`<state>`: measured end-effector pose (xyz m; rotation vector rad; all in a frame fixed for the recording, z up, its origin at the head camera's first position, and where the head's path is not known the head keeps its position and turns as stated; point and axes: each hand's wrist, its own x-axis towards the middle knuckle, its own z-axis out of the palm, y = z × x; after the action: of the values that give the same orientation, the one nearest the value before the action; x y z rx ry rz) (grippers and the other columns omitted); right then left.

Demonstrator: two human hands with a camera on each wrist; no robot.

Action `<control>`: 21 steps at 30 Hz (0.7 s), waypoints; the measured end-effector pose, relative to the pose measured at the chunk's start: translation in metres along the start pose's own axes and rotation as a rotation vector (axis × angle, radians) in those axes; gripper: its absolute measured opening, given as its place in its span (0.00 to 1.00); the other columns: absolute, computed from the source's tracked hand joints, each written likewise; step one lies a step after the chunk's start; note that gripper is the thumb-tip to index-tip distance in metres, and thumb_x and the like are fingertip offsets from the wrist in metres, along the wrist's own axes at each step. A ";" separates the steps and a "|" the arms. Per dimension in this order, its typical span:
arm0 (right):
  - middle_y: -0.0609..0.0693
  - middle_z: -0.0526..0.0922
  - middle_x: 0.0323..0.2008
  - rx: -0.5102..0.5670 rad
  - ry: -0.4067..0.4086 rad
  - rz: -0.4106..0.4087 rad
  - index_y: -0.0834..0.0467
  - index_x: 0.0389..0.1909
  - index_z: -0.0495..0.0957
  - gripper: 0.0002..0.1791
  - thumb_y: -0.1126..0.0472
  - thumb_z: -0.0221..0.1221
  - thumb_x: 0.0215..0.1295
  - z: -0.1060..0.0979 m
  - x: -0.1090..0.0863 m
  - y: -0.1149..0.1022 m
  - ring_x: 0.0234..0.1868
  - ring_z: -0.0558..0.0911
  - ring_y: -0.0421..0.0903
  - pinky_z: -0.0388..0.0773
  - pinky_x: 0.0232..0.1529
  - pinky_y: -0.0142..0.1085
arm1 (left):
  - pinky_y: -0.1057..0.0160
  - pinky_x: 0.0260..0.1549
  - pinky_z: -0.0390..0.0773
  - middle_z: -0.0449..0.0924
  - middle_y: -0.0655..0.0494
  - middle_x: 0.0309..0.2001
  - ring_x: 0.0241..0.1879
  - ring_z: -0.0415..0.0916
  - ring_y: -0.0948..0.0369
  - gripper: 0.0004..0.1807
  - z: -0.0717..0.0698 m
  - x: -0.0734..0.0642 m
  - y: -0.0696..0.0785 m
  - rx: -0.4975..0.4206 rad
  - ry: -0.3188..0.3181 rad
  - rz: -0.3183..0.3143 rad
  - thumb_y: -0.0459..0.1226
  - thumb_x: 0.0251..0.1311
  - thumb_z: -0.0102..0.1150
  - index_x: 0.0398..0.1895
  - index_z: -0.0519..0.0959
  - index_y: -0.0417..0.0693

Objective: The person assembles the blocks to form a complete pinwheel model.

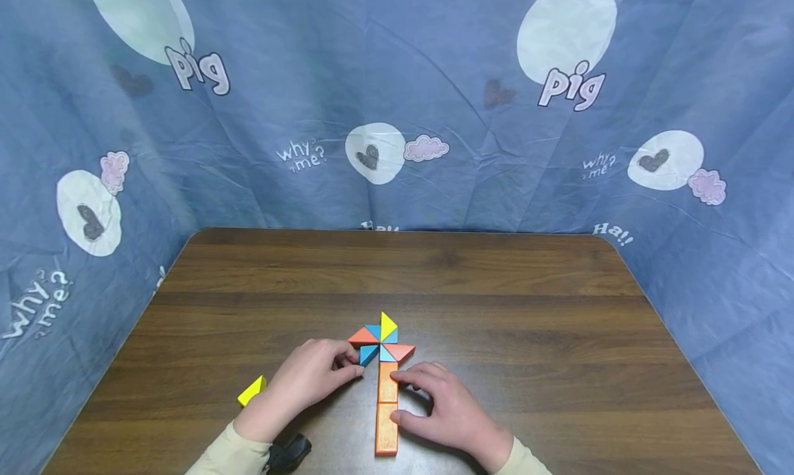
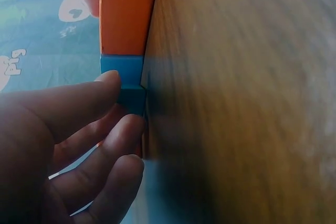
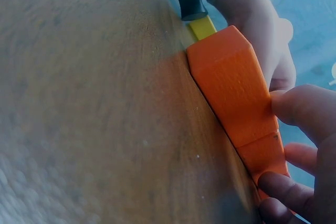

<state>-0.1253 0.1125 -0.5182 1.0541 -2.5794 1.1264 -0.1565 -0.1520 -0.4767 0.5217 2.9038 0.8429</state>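
My left hand pinches a blue triangular block between thumb and fingers at the lower left of a pinwheel of triangular blocks. The pinwheel has a yellow triangle on top, a red triangle at left and another red triangle at right, with blue ones between. Below it two orange rectangular blocks lie end to end as a stem. My right hand rests at the stem's right side, its thumb touching the lower orange block and its fingers at the upper one.
A loose yellow triangular block lies left of my left forearm. A black wrist device is on the left wrist. The brown wooden table ends at a blue printed curtain behind it.
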 end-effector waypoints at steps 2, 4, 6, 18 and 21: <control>0.37 0.80 0.45 -0.002 -0.001 0.002 0.46 0.57 0.80 0.27 0.41 0.67 0.59 0.000 0.000 0.000 0.47 0.75 0.33 0.74 0.48 0.30 | 0.65 0.28 0.72 0.76 0.79 0.23 0.26 0.72 0.76 0.07 0.000 0.000 0.000 0.001 0.004 0.000 0.47 0.54 0.73 0.28 0.82 0.62; 0.37 0.80 0.45 -0.003 0.001 0.000 0.45 0.57 0.80 0.27 0.41 0.67 0.59 0.000 0.000 0.000 0.47 0.75 0.33 0.73 0.48 0.30 | 0.66 0.28 0.72 0.76 0.79 0.23 0.26 0.72 0.76 0.06 0.000 0.001 0.000 0.005 0.007 0.000 0.47 0.54 0.72 0.28 0.82 0.62; 0.37 0.80 0.45 -0.004 0.006 -0.008 0.46 0.57 0.80 0.27 0.41 0.67 0.59 0.000 0.000 0.000 0.47 0.75 0.33 0.73 0.48 0.30 | 0.66 0.28 0.72 0.76 0.80 0.23 0.26 0.72 0.76 0.06 0.000 0.001 0.000 0.006 0.009 0.001 0.47 0.55 0.72 0.28 0.82 0.63; 0.38 0.80 0.45 0.001 0.012 -0.016 0.46 0.57 0.80 0.27 0.41 0.67 0.59 0.000 0.000 0.001 0.47 0.75 0.33 0.73 0.49 0.30 | 0.66 0.28 0.71 0.76 0.79 0.23 0.25 0.71 0.76 0.07 0.001 0.001 0.001 -0.021 0.005 -0.016 0.48 0.54 0.72 0.29 0.82 0.63; 0.38 0.80 0.46 -0.001 0.010 -0.012 0.46 0.57 0.80 0.26 0.41 0.67 0.59 0.000 0.000 0.001 0.47 0.75 0.33 0.73 0.49 0.30 | 0.66 0.27 0.72 0.76 0.79 0.23 0.25 0.71 0.76 0.07 0.001 0.001 0.001 -0.021 0.010 -0.015 0.48 0.54 0.72 0.29 0.83 0.62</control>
<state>-0.1262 0.1132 -0.5188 1.0595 -2.5625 1.1243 -0.1574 -0.1504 -0.4775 0.4954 2.9005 0.8756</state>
